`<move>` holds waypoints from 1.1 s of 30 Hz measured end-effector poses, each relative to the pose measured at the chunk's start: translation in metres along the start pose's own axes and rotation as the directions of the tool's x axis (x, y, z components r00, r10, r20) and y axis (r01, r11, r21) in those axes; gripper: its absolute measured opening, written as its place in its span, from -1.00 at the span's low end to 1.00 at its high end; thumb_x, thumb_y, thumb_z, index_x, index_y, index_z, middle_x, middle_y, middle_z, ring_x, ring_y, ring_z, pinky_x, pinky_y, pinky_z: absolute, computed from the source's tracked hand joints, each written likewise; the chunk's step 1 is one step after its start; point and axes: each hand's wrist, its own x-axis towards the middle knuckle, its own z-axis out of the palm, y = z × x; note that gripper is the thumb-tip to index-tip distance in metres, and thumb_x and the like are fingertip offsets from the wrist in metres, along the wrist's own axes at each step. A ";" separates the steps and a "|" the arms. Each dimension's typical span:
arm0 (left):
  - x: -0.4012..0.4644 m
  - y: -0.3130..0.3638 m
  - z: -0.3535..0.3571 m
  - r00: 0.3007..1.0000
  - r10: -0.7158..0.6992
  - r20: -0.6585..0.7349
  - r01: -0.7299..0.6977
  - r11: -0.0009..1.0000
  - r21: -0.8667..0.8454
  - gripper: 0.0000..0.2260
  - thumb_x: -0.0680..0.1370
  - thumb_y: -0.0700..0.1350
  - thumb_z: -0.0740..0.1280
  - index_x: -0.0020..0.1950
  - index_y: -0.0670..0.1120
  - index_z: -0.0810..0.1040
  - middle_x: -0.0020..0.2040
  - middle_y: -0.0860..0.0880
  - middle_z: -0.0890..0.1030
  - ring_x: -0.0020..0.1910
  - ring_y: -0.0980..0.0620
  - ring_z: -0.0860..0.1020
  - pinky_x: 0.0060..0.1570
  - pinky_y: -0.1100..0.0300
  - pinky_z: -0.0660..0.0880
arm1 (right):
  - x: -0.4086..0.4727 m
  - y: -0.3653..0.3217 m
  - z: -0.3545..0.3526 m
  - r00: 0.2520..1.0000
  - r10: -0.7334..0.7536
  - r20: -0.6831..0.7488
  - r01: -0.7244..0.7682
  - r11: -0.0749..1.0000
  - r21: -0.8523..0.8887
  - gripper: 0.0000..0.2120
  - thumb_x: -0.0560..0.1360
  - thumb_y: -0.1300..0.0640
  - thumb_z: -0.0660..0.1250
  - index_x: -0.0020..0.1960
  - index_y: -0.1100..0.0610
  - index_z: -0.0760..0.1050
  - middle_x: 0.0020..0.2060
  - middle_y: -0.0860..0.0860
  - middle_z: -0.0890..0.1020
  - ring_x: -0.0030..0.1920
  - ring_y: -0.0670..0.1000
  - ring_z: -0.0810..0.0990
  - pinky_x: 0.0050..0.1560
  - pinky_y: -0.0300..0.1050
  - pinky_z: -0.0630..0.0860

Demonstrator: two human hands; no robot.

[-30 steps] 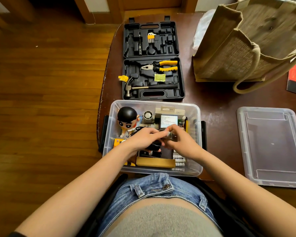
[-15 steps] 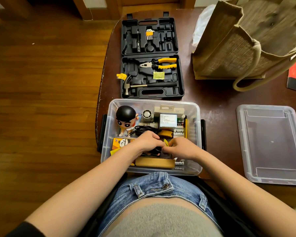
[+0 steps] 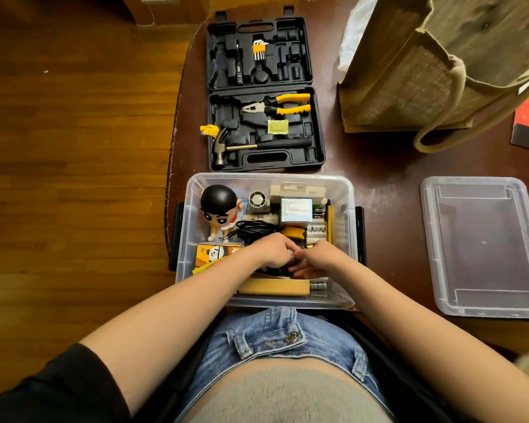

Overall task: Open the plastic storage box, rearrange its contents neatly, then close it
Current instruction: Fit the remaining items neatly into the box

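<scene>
One clear plastic storage box (image 3: 193,209), lower centre, open; one clear lid (image 3: 483,248), right of frame. Two hands inside the box: left hand (image 3: 272,250), right hand (image 3: 319,257). Within the box: one black-haired figurine (image 3: 219,209), one small round fan (image 3: 257,199), one coil of black cable (image 3: 255,228), one white labelled carton (image 3: 297,209), one orange panda-printed packet (image 3: 216,253), one wooden block (image 3: 274,286); batteries present, number not countable. One black tool case (image 3: 316,129), upper centre, open, holding one hammer (image 3: 257,145), one pair of yellow-handled pliers (image 3: 283,105), one set of hex keys (image 3: 258,50). One jute bag (image 3: 425,71), upper right.
</scene>
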 end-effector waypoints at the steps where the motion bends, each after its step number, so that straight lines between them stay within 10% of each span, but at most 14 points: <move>1: 0.000 -0.001 0.000 1.000 0.003 0.013 -0.004 1.000 0.028 -0.68 0.60 -0.19 0.20 0.31 0.03 0.52 0.22 -0.12 0.57 0.14 -0.11 0.54 0.12 0.04 0.49 | 0.000 -0.001 0.001 1.000 0.011 0.010 -0.012 0.999 0.045 -0.74 0.61 0.15 0.18 0.15 0.32 0.47 -0.17 0.12 0.67 -0.37 -0.05 0.60 -0.24 -0.19 0.55; 15: -0.010 -0.005 -0.020 0.996 -0.073 -0.045 0.073 0.997 0.000 -0.90 0.55 -0.25 0.26 -0.02 -0.22 0.55 -0.12 -0.16 0.52 -0.15 -0.07 0.46 -0.16 0.10 0.43 | 0.018 -0.011 0.016 0.978 0.141 -0.154 -0.032 0.830 0.557 -0.69 0.63 0.23 0.10 0.35 0.29 0.34 0.06 0.36 0.59 -0.26 0.14 0.63 -0.63 -0.24 0.48; 19: -0.010 0.000 -0.017 0.997 -0.071 -0.013 0.070 0.995 -0.070 -0.86 0.56 -0.22 0.28 -0.01 -0.26 0.60 -0.14 -0.16 0.50 -0.17 -0.05 0.45 -0.14 0.11 0.40 | 0.025 -0.010 0.021 0.972 0.112 -0.208 0.023 0.832 0.555 -0.74 0.63 0.25 0.12 0.26 0.34 0.38 0.05 0.37 0.58 -0.62 0.00 0.57 -0.65 -0.23 0.46; 23: -0.005 0.002 -0.011 0.997 -0.068 -0.031 0.065 0.995 -0.082 -0.92 0.55 -0.22 0.28 -0.14 -0.11 0.49 -0.12 -0.12 0.45 -0.13 0.00 0.38 -0.13 0.18 0.31 | 0.025 -0.006 0.013 0.974 0.066 -0.215 0.043 0.883 0.468 -0.88 0.59 0.32 0.16 0.06 0.35 0.44 0.07 0.31 0.60 -0.64 -0.05 0.54 -0.57 -0.26 0.52; 27: -0.002 0.001 -0.006 0.994 -0.091 -0.063 0.084 0.990 -0.114 -0.87 0.53 -0.25 0.27 -0.19 -0.09 0.45 -0.14 -0.12 0.43 -0.15 0.00 0.37 -0.14 0.18 0.29 | 0.022 0.001 0.003 0.969 -0.089 -0.232 0.131 0.976 0.173 -0.79 0.49 0.40 0.28 -0.25 0.18 0.38 0.09 0.29 0.58 -0.24 0.04 0.62 -0.13 -0.13 0.63; 33: -0.002 -0.002 -0.007 0.990 -0.116 -0.074 0.102 0.980 -0.168 -0.91 0.57 -0.23 0.26 -0.06 -0.09 0.54 -0.07 -0.08 0.47 -0.01 -0.02 0.45 0.01 0.17 0.35 | 0.011 0.004 0.005 0.863 -0.347 -0.366 0.138 0.860 -0.491 -0.92 0.50 0.28 0.29 -0.04 0.20 0.40 -0.03 0.16 0.61 -0.07 0.11 0.57 -0.16 -0.09 0.49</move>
